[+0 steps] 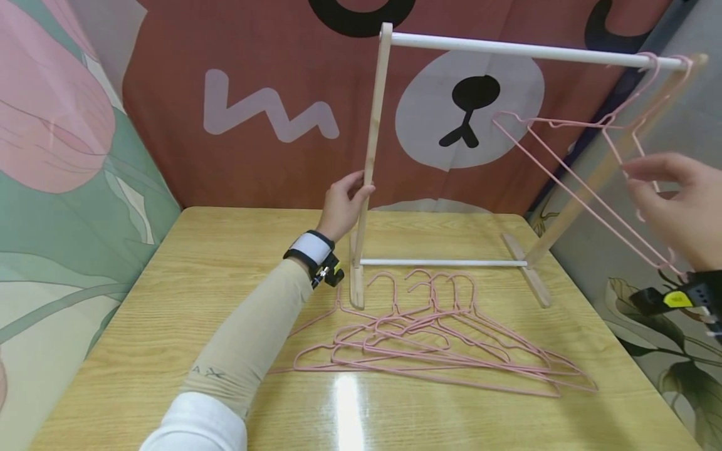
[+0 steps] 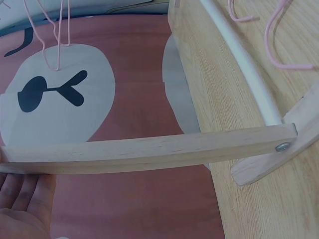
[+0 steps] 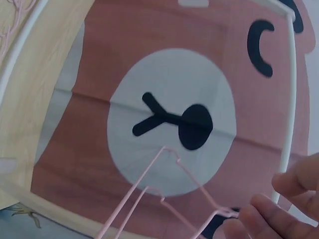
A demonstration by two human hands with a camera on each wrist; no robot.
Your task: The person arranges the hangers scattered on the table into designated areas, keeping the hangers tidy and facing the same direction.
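Observation:
A wooden garment rack with white rods stands on the table. My left hand grips its left upright, thumb on the near side; in the left wrist view, the fingers lie against the post. Two pink wire hangers hang at the right end of the top rod. At the nearer one's shoulder, my right hand pinches the wire with thumb and forefinger; the contact is partly hidden. In the right wrist view, the fingers are beside the hanger's neck.
Several more pink hangers lie overlapped on the wooden table, in front of the rack's lower white rod. A bear-patterned cloth hangs behind. Patterned cloths flank the table on both sides.

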